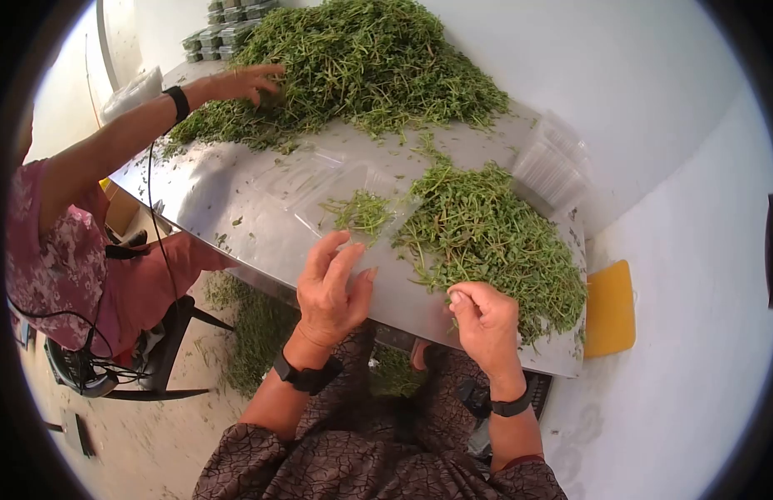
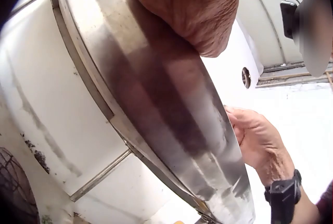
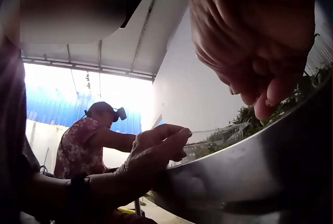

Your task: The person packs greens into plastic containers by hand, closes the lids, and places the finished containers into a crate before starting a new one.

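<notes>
1. The person's bare right hand (image 3: pixel 255 42) hangs close to the lens, fingers curled downward.
2. The bare left hand (image 3: pixel 156 148), wearing a black wristband (image 3: pixel 79 187), shows near a curved, shiny metal table (image 3: pixel 208 182).
3. Green leafy stems (image 3: pixel 250 117) lie on it.
4. Beyond, someone in a pink-and-white patterned top (image 3: pixel 80 143) and dark cap (image 3: pixel 100 108) sits before blue sheeting (image 3: pixel 57 109).

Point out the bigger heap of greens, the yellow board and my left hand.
Bigger heap (image 1: pixel 366 67), head view: its middle.
Yellow board (image 1: pixel 612 310), head view: its flat face.
Left hand (image 1: pixel 326 293), head view: back of the hand.
</notes>
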